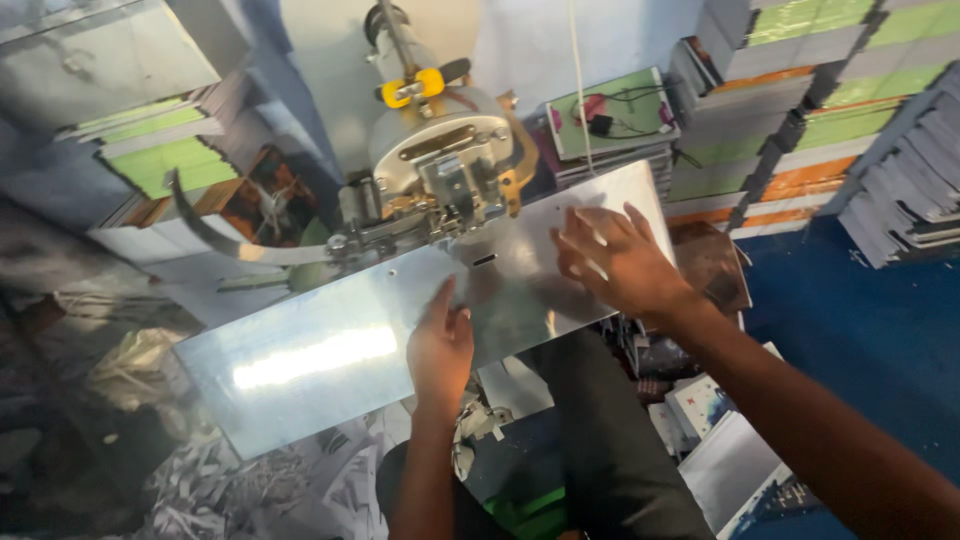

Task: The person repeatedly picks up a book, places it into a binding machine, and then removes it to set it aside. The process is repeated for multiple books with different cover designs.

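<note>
While both your hands lie flat and open, gripping nothing, on the metal plate (320,365), your left hand (440,345) sits near the machine head (440,170); a slip could catch fingers, your right hand (615,262) less so.

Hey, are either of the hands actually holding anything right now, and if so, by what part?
Nothing is held. The left hand and the right hand both lie open and flat on the shiny metal machine table.
</note>
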